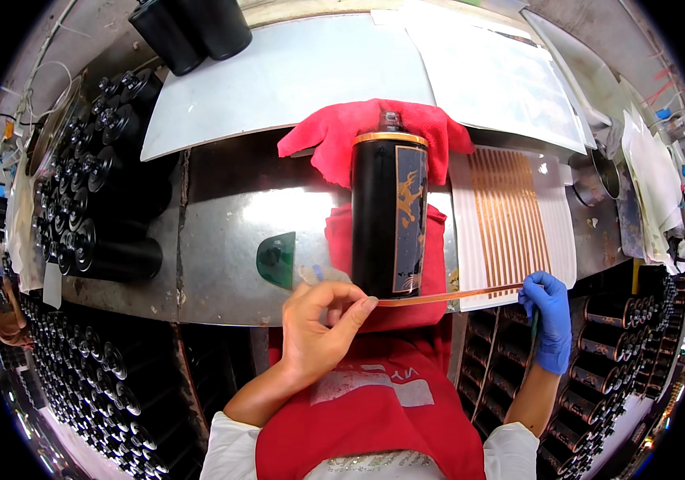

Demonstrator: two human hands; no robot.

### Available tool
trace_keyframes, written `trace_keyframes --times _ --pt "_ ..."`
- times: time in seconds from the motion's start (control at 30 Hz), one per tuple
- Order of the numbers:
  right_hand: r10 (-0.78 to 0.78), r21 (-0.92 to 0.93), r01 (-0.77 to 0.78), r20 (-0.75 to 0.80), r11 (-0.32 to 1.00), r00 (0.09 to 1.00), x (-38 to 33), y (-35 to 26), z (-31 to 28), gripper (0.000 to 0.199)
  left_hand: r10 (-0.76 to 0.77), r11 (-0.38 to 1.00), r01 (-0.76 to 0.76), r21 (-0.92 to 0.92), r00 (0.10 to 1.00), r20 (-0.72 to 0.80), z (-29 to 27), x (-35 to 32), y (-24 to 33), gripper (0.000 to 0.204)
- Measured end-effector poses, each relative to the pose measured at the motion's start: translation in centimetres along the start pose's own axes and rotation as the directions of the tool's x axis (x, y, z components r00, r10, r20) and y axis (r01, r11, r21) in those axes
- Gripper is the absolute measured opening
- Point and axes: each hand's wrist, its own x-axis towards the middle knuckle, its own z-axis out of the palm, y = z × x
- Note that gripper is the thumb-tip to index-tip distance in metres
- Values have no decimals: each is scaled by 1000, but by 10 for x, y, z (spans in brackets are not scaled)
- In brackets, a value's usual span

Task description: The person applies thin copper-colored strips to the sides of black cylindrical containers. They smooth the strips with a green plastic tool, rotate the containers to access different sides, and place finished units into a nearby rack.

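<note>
A thin copper-coloured strip (446, 297) is stretched between my two hands, just in front of the base of a black bottle (373, 216). My bare left hand (318, 328) pinches its left end between thumb and forefinger. In a blue glove, my right hand (548, 312) grips the other end with curled fingers; something green shows below that hand. The bottle lies with its neck away from me, with a gold band at the shoulder and a decorated panel along its right side. Red cloths (334, 144) lie under it. Whether the strip touches the bottle I cannot tell.
Right of the bottle lies a white sheet (562, 232) bearing rows of copper strips. A green curved scraper-like piece (277, 260) rests on the metal table (214, 272). Black bottles (122, 248) crowd the left; two black cylinders (190, 32) stand at the back. Racks of bottles (598, 344) fill the space below.
</note>
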Motion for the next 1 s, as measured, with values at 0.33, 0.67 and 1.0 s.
trace_keyframes --times 0.33,0.67,1.0 --pt "3 14 -3 1 1000 1000 7 6 -4 10 25 999 -23 37 999 -39 9 1 1 14" --pt "20 -5 -20 3 1000 1000 13 11 -5 11 -122 899 127 -419 992 38 12 -2 -17 21" --pt "26 10 -26 20 1000 999 19 15 -6 10 -76 932 70 -355 997 -3 18 1 -18 28"
